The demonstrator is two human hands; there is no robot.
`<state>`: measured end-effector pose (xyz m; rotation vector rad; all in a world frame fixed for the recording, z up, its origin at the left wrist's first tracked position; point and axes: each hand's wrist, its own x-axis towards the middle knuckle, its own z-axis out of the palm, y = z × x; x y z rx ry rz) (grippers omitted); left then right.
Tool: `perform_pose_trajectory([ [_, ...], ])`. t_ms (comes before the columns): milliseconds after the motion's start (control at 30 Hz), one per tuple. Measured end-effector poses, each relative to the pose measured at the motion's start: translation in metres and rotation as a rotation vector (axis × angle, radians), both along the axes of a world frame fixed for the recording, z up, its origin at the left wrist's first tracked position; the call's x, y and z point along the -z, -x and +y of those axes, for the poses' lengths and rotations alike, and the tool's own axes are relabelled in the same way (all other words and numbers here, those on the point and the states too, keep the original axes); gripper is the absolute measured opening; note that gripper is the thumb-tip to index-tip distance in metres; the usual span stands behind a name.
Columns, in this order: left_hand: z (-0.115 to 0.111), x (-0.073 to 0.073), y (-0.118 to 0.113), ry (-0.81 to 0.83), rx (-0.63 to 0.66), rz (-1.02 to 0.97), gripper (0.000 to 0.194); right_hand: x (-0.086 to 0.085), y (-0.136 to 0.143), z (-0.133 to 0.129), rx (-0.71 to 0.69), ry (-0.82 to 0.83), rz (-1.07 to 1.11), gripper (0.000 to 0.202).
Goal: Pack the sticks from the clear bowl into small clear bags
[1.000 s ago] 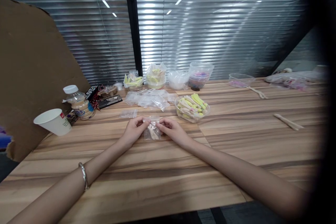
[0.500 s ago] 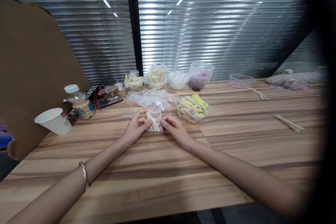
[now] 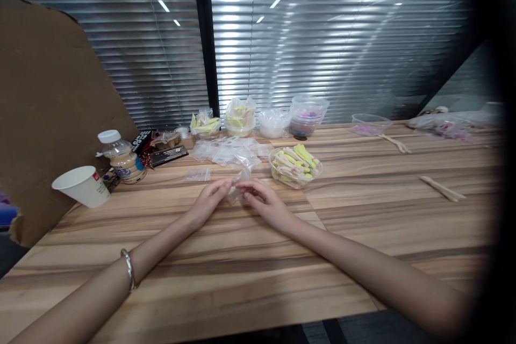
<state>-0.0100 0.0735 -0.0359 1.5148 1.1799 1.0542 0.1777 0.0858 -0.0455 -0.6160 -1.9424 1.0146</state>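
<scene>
A small clear plastic bag (image 3: 238, 189) is held between my two hands, just above the wooden table; its contents are hard to make out. My left hand (image 3: 210, 200) pinches its left side. On the right side, my right hand (image 3: 264, 201) has thumb and fingers closed on it. Behind my hands lies a pile of clear plastic bags (image 3: 231, 151), with one flat bag (image 3: 197, 174) nearer on the left. A clear bowl (image 3: 296, 180) of yellow and cream pieces stands to the right of my right hand.
A white paper cup (image 3: 83, 188) and a bottle (image 3: 124, 164) stand at left beside a cardboard panel (image 3: 52, 97). Filled containers (image 3: 308, 118) line the back. Pale sticks (image 3: 442, 189) and a shallow clear tub (image 3: 368, 124) are at right.
The small bag has tilted and looks narrower between my hands. My left fingers have drawn together, and my right fingers have moved left over the bag.
</scene>
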Motion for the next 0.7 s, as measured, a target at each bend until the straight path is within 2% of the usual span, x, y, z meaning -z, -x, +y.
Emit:
perform_pose_trajectory([
  [100,0.002,0.003,-0.001,0.001,-0.039,-0.002,0.051,-0.001,0.0,0.001,0.024,-0.072,-0.029,0.028],
  [200,0.006,0.008,0.0,0.007,-0.115,-0.105,0.049,0.001,-0.001,0.002,0.034,-0.056,-0.041,0.03],
  [267,0.009,0.011,0.004,-0.031,-0.235,-0.161,0.049,0.004,-0.001,0.003,0.038,-0.011,-0.056,0.03],
  [367,0.015,0.016,0.013,-0.159,-0.485,-0.2,0.059,0.009,-0.002,0.004,0.047,0.027,-0.067,0.029],
  [467,0.024,0.024,0.029,-0.288,-0.712,-0.219,0.058,0.012,-0.002,0.006,0.04,0.034,-0.072,0.029],
  [567,0.038,0.032,0.052,-0.195,-0.867,-0.227,0.037,0.015,-0.001,0.007,0.013,0.045,-0.058,0.028],
  [633,0.046,0.034,0.071,-0.183,-0.956,-0.182,0.037,0.017,0.0,0.008,-0.005,0.049,-0.044,0.028],
  [700,0.052,0.033,0.092,-0.245,-1.029,-0.106,0.037,0.019,0.0,0.008,-0.015,0.05,-0.038,0.028],
])
